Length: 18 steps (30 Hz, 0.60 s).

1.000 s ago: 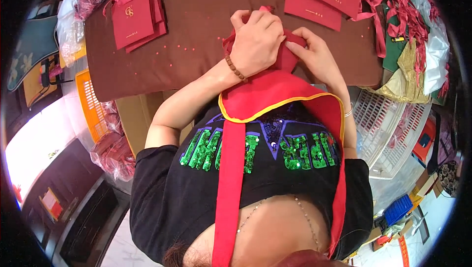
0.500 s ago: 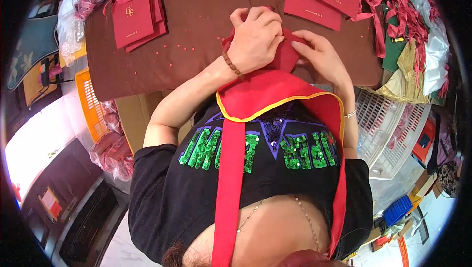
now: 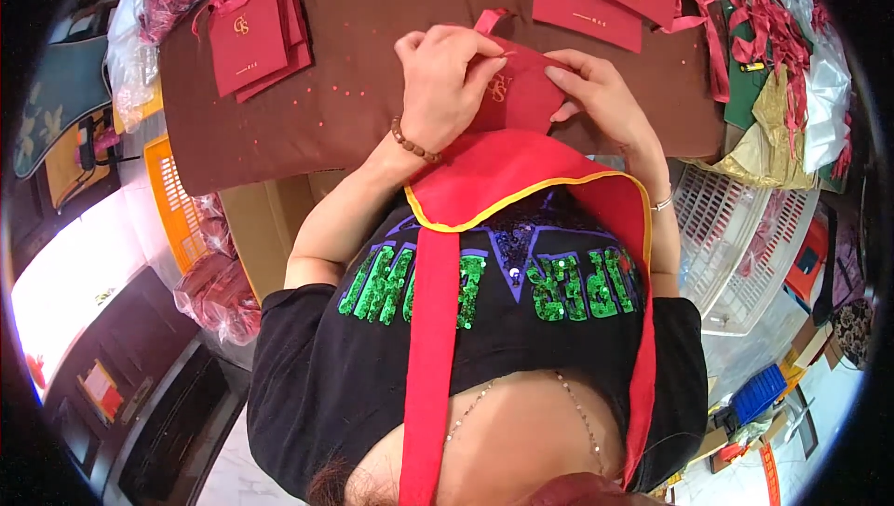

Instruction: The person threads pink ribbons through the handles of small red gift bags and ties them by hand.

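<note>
A dark red paper gift bag [image 3: 533, 92] with a gold emblem lies at the near edge of the table, against my red apron [image 3: 521, 166]. My left hand [image 3: 449, 78] is closed, thumb and forefinger pinched at the bag's upper part; its palm and wrist cover the bag's left side. From behind those fingers a loop of red ribbon [image 3: 491, 20] sticks up. My right hand [image 3: 601, 96] grips the bag's right edge between thumb and fingers. Whether the left fingertips hold ribbon or only paper is hard to make out.
Finished-looking bags with ribbons [image 3: 247, 45] lie stacked at the left. Flat red bags [image 3: 589, 17] and a heap of loose ribbons [image 3: 759, 26] are at the right. Red specks dot the brown tablecloth [image 3: 372, 134]. An orange crate [image 3: 170, 194] and a white crate [image 3: 736, 245] flank the table.
My left hand has shifted left and turned, uncovering the bag's emblem and the ribbon loop. My right hand keeps to the bag's right edge, with little movement.
</note>
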Tool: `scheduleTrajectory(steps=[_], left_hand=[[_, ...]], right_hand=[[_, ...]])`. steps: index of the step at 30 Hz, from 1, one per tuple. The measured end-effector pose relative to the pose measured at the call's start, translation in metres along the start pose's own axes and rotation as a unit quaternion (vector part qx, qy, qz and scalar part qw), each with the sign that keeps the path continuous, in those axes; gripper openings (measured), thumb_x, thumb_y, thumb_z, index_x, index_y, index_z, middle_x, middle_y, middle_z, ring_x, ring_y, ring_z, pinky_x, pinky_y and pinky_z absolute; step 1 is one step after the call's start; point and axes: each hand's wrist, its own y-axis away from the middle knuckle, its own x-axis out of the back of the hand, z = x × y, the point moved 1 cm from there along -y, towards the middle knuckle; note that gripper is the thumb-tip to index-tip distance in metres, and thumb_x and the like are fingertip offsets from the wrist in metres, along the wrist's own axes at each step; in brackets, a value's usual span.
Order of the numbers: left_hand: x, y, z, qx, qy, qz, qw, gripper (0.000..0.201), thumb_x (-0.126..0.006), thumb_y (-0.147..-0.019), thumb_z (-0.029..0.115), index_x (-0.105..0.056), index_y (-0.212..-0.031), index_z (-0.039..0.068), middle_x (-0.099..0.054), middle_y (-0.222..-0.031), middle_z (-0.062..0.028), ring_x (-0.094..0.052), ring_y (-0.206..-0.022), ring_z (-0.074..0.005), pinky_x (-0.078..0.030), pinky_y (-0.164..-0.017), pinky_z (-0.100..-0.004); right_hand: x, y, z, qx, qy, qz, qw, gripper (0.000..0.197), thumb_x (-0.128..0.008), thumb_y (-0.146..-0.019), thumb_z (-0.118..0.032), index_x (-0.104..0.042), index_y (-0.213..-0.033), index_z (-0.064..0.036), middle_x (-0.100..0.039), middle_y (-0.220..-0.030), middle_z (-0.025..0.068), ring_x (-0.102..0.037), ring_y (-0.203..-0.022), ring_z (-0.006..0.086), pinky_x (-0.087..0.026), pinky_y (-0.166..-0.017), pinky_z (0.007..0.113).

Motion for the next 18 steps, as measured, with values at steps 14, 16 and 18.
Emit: scheduleTrajectory(steps=[14,16,18], left_hand=[[-0.025,0.001,0.011,-0.049,-0.089,-0.013,0.995,0.004,-0.067,-0.074,0.018,-0.065,-0.077,0.015,-0.061,-0.075,0.0024,-0.052,-0.084,-0.017,-0.027,-0.078,-0.0368],[-0.025,0.0,0.01,-0.042,-0.087,-0.024,0.995,0.004,-0.067,-0.074,0.018,-0.065,-0.077,0.015,-0.061,-0.075,0.0025,-0.052,-0.084,-0.0171,-0.027,-0.078,-0.0369],[-0.024,-0.001,0.01,-0.036,-0.084,-0.034,0.995,0.004,-0.067,-0.074,0.018,-0.064,-0.076,0.016,-0.061,-0.075,0.0025,-0.052,-0.085,-0.0172,-0.028,-0.078,-0.037]], right_hand=[[-0.009,0.005,0.0,0.042,0.019,0.01,0.999,0.029,-0.052,-0.09,-0.013,-0.054,-0.115,0.0005,-0.061,-0.095,0.0052,-0.058,-0.078,0.0092,-0.053,-0.061,0.023],[-0.01,0.006,0.0,0.051,0.019,0.016,0.998,0.029,-0.052,-0.09,-0.013,-0.054,-0.115,0.0005,-0.061,-0.094,0.0054,-0.058,-0.077,0.0091,-0.052,-0.061,0.023],[-0.011,0.006,0.0,0.06,0.019,0.022,0.998,0.028,-0.053,-0.09,-0.013,-0.054,-0.114,0.0005,-0.061,-0.093,0.0056,-0.058,-0.076,0.009,-0.052,-0.06,0.023]])
